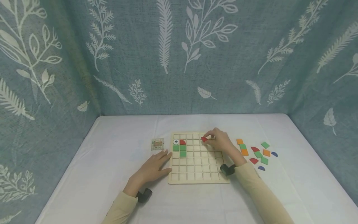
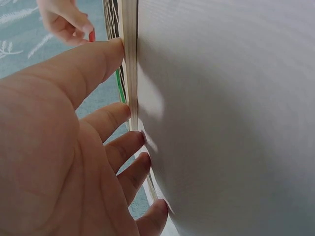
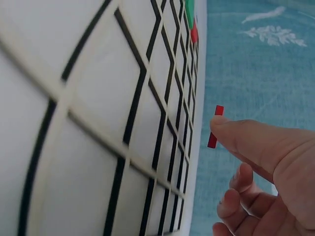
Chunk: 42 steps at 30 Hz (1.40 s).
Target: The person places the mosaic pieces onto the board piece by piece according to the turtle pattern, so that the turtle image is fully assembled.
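A wooden grid board (image 1: 198,169) lies on the white table. My right hand (image 1: 221,141) pinches a red quarter-circle tile (image 1: 204,139) over the board's upper right cells; the right wrist view shows this tile (image 3: 215,127) edge-on, apart from the grid. My left hand (image 1: 153,166) lies with spread, straight fingers at the board's left edge, and its fingertips touch that edge (image 2: 131,73) in the left wrist view. In the board's upper left cells sit a white tile with a black dot (image 1: 176,142), another red quarter-circle tile (image 1: 182,142) and several green square tiles (image 1: 183,154).
A small picture card (image 1: 158,144) lies left of the board. Loose tiles are scattered to its right: orange squares (image 1: 266,152), green squares (image 1: 264,161), red quarter-circles (image 1: 254,161) and blue half-circles (image 1: 261,168). A patterned blue-green curtain (image 1: 179,77) hangs around the table.
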Motion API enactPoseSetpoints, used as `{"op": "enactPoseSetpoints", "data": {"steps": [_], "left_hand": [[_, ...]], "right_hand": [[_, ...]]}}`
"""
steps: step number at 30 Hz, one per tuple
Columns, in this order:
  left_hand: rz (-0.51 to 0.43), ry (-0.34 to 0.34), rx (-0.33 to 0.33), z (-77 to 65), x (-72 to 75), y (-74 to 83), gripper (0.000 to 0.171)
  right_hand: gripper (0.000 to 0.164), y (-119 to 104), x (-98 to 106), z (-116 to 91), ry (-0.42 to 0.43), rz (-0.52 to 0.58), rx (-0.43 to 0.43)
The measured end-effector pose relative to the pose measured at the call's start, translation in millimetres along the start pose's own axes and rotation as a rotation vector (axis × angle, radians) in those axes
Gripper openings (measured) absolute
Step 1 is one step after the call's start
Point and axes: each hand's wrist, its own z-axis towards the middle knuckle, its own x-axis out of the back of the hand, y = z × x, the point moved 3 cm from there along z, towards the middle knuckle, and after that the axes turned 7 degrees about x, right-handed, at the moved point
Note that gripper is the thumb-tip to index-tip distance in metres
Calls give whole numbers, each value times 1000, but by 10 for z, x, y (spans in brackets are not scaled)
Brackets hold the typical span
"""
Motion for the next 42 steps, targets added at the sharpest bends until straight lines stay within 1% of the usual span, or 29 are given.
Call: {"op": "enactPoseSetpoints", "data": {"steps": [4,9,15,18,22,26,35,42], "left_hand": [[-13,6,-7,1,-4,-3,62],[-12,8,-6,7,-6,-9,62],[-12,12,-6,4,-9,-15,62],[-11,11,-5,-1,-4,-11,62],[-9,5,1,-4,2,-12,62],[-5,5,-7,-9,8,-12,62],[-1,-1,-12,1,17,-4,61],[2,-5,-13,11,21,-6,62]], "right_hand": [[21,-72,-61,11,-4,-2,28],[20,-167,-127,33,-37,-6,55],[21,-240,-216,69,-77,31,44],[23,-268,-254,79,-88,27,60],[21,-317,-280,90,-84,-8,118],[19,-354,-288,97,-93,-13,146],[20,-374,-314,111,-140,-37,179],[27,-390,-309,104,-150,-46,170]]}}
